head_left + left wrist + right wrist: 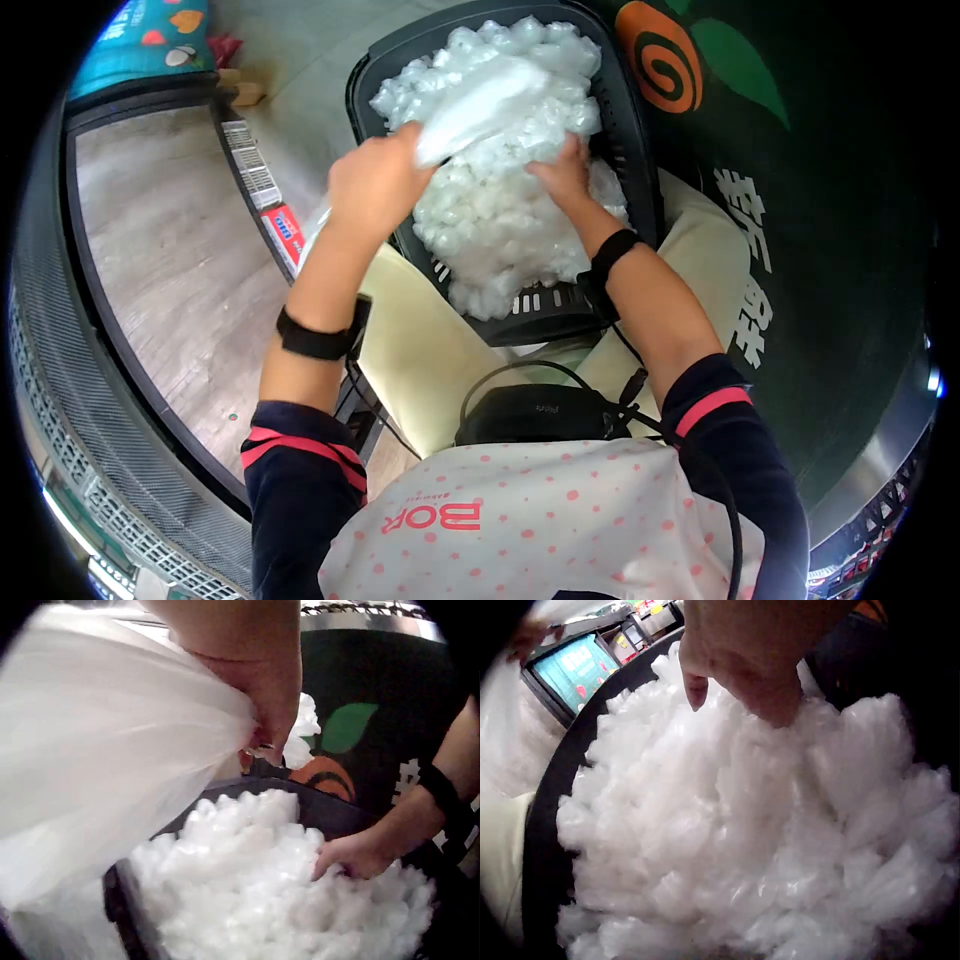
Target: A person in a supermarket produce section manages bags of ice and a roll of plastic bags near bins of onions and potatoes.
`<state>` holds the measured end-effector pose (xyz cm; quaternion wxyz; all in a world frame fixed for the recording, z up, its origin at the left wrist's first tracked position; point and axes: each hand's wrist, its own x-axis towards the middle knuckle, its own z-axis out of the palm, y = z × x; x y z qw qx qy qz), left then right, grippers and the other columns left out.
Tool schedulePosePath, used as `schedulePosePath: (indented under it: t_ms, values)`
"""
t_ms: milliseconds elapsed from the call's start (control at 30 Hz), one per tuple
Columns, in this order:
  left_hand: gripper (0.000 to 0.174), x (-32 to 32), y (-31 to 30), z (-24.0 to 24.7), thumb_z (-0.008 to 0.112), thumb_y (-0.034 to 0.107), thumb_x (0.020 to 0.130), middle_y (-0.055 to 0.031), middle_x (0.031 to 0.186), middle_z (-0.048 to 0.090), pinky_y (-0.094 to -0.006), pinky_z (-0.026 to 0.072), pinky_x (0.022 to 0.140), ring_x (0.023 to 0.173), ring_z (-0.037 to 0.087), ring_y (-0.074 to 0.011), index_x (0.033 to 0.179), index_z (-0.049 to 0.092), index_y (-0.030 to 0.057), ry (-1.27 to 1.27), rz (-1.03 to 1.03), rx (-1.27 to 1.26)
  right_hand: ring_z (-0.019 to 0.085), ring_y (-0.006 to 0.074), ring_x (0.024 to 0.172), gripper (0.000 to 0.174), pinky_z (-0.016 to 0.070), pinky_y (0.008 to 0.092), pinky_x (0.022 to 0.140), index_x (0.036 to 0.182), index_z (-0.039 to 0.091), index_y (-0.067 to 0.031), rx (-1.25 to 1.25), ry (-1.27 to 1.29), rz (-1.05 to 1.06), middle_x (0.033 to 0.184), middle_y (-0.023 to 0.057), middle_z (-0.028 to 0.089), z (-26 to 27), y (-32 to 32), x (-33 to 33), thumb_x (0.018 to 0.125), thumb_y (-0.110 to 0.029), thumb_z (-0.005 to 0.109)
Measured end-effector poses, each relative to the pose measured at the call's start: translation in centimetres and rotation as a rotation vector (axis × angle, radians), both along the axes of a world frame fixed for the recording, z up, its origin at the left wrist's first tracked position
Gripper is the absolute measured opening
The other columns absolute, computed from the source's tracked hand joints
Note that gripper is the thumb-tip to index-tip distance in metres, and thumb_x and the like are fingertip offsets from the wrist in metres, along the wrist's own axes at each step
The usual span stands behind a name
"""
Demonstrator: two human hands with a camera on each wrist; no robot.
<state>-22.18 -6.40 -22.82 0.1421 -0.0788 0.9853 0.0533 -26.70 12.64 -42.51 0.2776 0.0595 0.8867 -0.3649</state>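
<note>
My left hand [378, 182] grips a thin, translucent white plastic bag [482, 102] above the basket's left side. In the left wrist view the bag [112, 742] fans out from the pinched fingers. Below lies a heap of crumpled white plastic bags [500, 215], filling a black slatted basket [622, 110]. My right hand [566, 172] reaches into the right side of this heap. Its thumb shows apart from the palm in the right wrist view, while the other fingers [780, 705] sink among the bags; I cannot tell whether they hold one.
A dark-framed bin [150, 220] with a wood-look surface stands left, with a red box [284, 236] along its edge. A teal printed bag [150, 40] lies behind it. Right of the basket rises a dark green panel [840, 200]. Cables run from a black pouch [535, 412] on the lap.
</note>
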Motion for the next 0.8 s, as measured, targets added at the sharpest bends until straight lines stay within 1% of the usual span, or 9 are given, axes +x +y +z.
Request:
schedulePosePath:
  t_ms: [133, 200, 300, 400, 433, 500, 567, 667, 800]
  values:
    - [0.034, -4.9, 5.8, -4.4, 0.057, 0.028, 0.074, -0.0134, 0.070, 0.062, -0.0393, 0.0484, 0.056, 0.066, 0.062, -0.0287, 0.101, 0.052, 0.0093, -0.070, -0.293, -0.078, 0.028, 0.0349, 0.120, 0.078, 0.0302, 0.0438, 0.093, 0.127, 0.030, -0.0058, 0.087, 0.102, 0.204, 0.131, 0.0212, 0.027, -2.3, -1.2, 0.9, 0.064, -0.035, 0.066]
    - [0.038, -6.4, 8.5, -8.6, 0.057, 0.031, 0.073, -0.0103, 0.072, 0.063, -0.0377, 0.0478, 0.055, 0.067, 0.063, -0.0270, 0.102, 0.051, 0.0067, -0.135, -0.399, -0.071, 0.027, 0.0315, 0.121, 0.065, 0.0304, 0.0406, 0.093, 0.124, 0.034, -0.0086, -0.246, -0.008, 0.205, 0.131, 0.0182, 0.029, 0.7, -1.2, 0.4, 0.070, -0.035, 0.060]
    - [0.041, -7.4, 13.0, -11.2, 0.059, 0.029, 0.072, -0.0090, 0.078, 0.063, -0.0376, 0.0467, 0.055, 0.071, 0.063, -0.0243, 0.105, 0.051, 0.0051, -0.190, -0.433, -0.213, 0.031, 0.0293, 0.120, 0.057, 0.0302, 0.0387, 0.094, 0.123, 0.034, -0.0070, -0.305, 0.163, 0.075, 0.132, 0.0149, 0.030, -1.1, -2.0, 1.5, 0.076, -0.034, 0.054]
    - [0.039, -7.6, 16.8, -15.9, 0.060, 0.029, 0.073, -0.0081, 0.108, 0.057, -0.0397, 0.0467, 0.062, 0.092, 0.057, -0.0201, 0.108, 0.057, 0.0131, -0.242, -0.751, -0.640, 0.033, 0.0293, 0.119, 0.056, 0.0303, 0.0382, 0.094, 0.123, 0.035, -0.0066, -0.327, 0.148, 0.185, 0.131, 0.0146, 0.031, -1.1, -0.8, 2.8, 0.077, -0.033, 0.053]
    - [0.039, -7.6, 18.2, -21.0, 0.059, 0.029, 0.074, -0.0054, 0.109, 0.056, -0.0405, 0.0469, 0.063, 0.094, 0.056, -0.0211, 0.111, 0.056, 0.0141, -0.348, -0.931, -0.770, 0.033, 0.0293, 0.118, 0.055, 0.0303, 0.0380, 0.094, 0.123, 0.035, -0.0065, -0.344, 0.121, 0.253, 0.131, 0.0145, 0.032, -0.5, 0.1, 3.1, 0.078, -0.033, 0.053]
    - [0.040, -8.1, 19.5, -23.2, 0.058, 0.029, 0.076, -0.0027, 0.111, 0.055, -0.0414, 0.0471, 0.064, 0.096, 0.055, -0.0222, 0.113, 0.056, 0.0151, -0.461, -1.106, -0.891, 0.034, 0.0293, 0.118, 0.055, 0.0304, 0.0377, 0.094, 0.123, 0.035, -0.0062, -0.367, 0.062, 0.380, 0.131, 0.0143, 0.032, 0.7, 2.2, 3.6, 0.078, -0.032, 0.053]
    - [0.040, -9.2, 20.0, -20.9, 0.057, 0.028, 0.077, 0.0018, 0.108, 0.056, -0.0430, 0.0468, 0.063, 0.094, 0.055, -0.0219, 0.115, 0.055, 0.0163, -0.611, -0.777, -0.273, 0.035, 0.0292, 0.117, 0.054, 0.0304, 0.0373, 0.094, 0.123, 0.035, -0.0059, -0.361, 0.042, 0.464, 0.131, 0.0140, 0.033, 1.2, 3.4, 4.0, 0.079, -0.032, 0.052]
    - [0.036, -8.7, 18.5, -26.2, 0.055, 0.026, 0.080, 0.0013, 0.111, 0.056, -0.0463, 0.0461, 0.061, 0.097, 0.055, -0.0204, 0.115, 0.055, 0.0161, -0.417, -0.660, -0.262, 0.036, 0.0292, 0.116, 0.052, 0.0305, 0.0368, 0.095, 0.123, 0.035, -0.0055, -0.329, 0.068, 0.511, 0.130, 0.0137, 0.034, 1.0, 3.6, 4.8, 0.080, -0.031, 0.051]
    - [0.031, -10.6, 18.7, -26.6, 0.051, 0.023, 0.082, -0.0006, 0.110, 0.056, -0.0430, 0.0443, 0.067, 0.096, 0.055, -0.0210, 0.112, 0.056, 0.0140, -0.541, -0.758, -0.250, 0.038, 0.0291, 0.115, 0.051, 0.0306, 0.0361, 0.095, 0.122, 0.036, -0.0050, -0.309, 0.130, 0.502, 0.129, 0.0133, 0.035, -0.4, 2.5, 5.8, 0.081, -0.030, 0.050]
